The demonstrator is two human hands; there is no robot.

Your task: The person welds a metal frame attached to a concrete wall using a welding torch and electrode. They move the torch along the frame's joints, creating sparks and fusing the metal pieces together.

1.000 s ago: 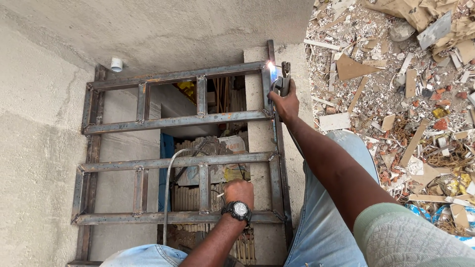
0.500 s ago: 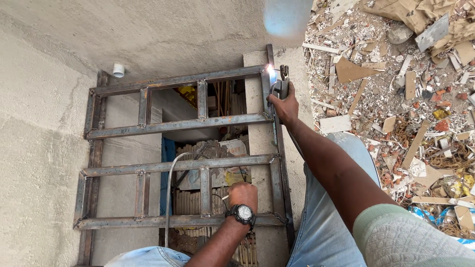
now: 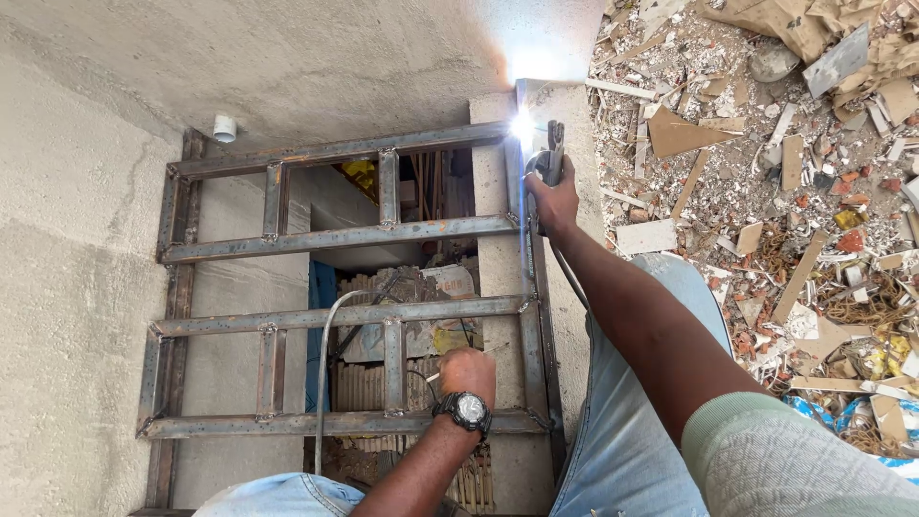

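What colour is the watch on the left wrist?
The watch is black with a pale dial, seen best in the head view.

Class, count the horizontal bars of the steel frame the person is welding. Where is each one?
4 horizontal bars on the steel frame: top bar by the weld spark, second, third, and fourth beside the left hand. Any lower bar is hidden.

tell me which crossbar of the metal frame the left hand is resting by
The lowest crossbar: the left hand with the wristwatch sits just above it, while the other three bars lie farther up the frame.
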